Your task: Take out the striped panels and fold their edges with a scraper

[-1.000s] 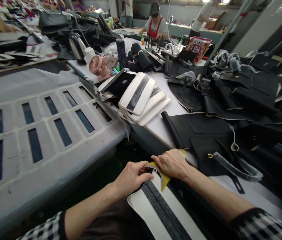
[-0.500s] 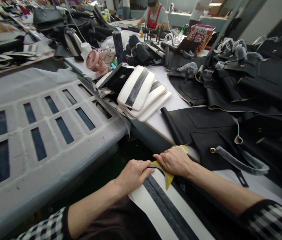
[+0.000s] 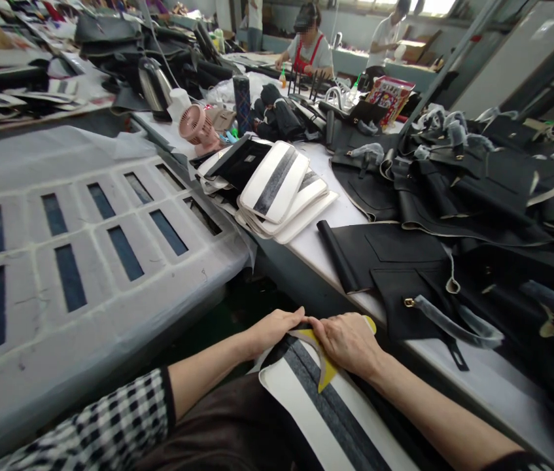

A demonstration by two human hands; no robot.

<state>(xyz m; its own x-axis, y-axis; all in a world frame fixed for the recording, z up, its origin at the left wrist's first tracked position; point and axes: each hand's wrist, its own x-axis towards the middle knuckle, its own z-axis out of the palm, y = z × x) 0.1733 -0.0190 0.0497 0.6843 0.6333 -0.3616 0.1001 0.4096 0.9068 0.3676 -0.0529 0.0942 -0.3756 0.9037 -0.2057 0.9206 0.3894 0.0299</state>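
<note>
A long white panel (image 3: 301,418) with a dark grey stripe down its middle lies over my lap, its far end near both hands. My left hand (image 3: 277,332) pinches the dark material at that far end, thumb and fingers pressed together. Right beside it, my right hand (image 3: 350,340) is closed around a yellow piece (image 3: 327,376) with a curved, pale edge, which rests over the panel's end. A yellow tip also shows past the knuckles of this hand. The fingertips of the two hands nearly meet.
At left stands a grey table (image 3: 183,288) with rectangular slots. Striped white panels (image 3: 277,180) are stacked ahead, near a pink fan (image 3: 198,127). Black leather pieces (image 3: 399,245) cover the right table. Two people work farther back, one in a red apron (image 3: 305,55).
The yellow piece has shifted slightly down over the panel. My left hand has moved up beside the right fingers, and more of the dark material shows beneath it. The camera view has tilted up slightly.
</note>
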